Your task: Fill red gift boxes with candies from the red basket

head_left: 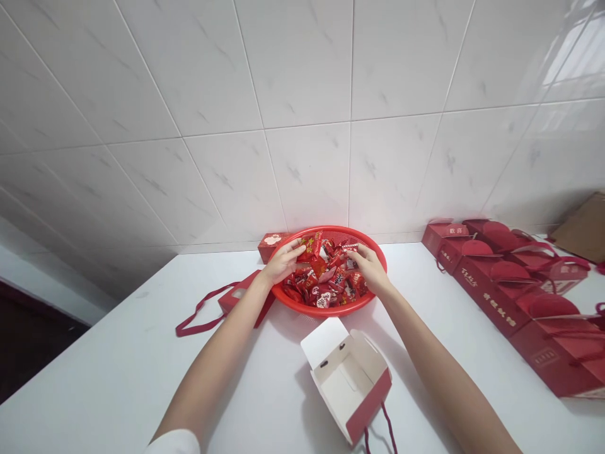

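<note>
You've got glare on the marbled wall tiles [579,53], upper right, soft shadow beside the gift box [347,378], lower centre, darkness lower left!

Taking the basket [326,311] as the dial's centre, the left hand [283,260], at ten o'clock, covers part of a red packet [311,246]; what the right hand [371,266] pinches at two o'clock is too small to tell. Most lettering on the sweets [338,280] is unreadable. The basket partly hides a small box [269,243] at ten o'clock; the left forearm [227,353] crosses another box [231,300] at eight. The picture's edge cuts off a cord [390,425] at five and cardboard [586,230] at three.
</note>
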Available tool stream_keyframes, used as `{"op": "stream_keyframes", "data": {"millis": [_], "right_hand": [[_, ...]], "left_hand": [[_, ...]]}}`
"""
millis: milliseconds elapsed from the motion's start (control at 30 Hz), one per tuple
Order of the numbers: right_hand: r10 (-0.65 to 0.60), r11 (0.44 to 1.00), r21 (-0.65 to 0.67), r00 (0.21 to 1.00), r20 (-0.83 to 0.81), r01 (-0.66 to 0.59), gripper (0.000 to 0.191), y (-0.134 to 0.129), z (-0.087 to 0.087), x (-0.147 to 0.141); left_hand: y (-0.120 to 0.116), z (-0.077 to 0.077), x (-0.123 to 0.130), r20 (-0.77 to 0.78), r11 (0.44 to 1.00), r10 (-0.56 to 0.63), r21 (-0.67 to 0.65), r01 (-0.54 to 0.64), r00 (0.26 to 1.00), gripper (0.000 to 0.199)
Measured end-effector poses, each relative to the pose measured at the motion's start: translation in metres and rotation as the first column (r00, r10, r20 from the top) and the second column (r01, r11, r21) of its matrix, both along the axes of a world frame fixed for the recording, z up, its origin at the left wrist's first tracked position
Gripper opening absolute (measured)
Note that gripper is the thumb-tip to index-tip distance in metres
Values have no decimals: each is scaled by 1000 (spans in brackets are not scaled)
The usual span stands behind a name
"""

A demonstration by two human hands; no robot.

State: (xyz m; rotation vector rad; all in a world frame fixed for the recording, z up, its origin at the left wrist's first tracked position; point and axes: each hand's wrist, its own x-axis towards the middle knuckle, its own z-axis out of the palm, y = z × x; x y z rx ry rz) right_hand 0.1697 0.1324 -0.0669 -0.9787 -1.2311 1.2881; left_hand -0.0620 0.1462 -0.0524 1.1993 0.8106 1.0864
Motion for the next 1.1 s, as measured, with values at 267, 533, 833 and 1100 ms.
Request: {"op": "stream_keyframes", "data": {"millis": [267, 533, 833, 1100], "right_hand": [[161, 985, 41, 984, 73, -165, 21, -5, 5, 2], [293, 952, 51, 948, 127, -301, 21, -10, 9, 2], [130, 991, 31, 990, 60, -133, 22, -4, 1, -2], [-10, 998, 58, 1000, 5, 10, 22, 0, -6, -2]], "left_hand": [[-5, -1, 2, -21, 999, -37, -3, 36, 999, 47], [-4, -3, 5, -130, 999, -8, 49, 15, 992, 51], [5, -15, 6, -182, 962, 259, 140, -236, 949, 41], [7, -16, 5, -620, 832, 534, 504, -229, 575, 26]]}}
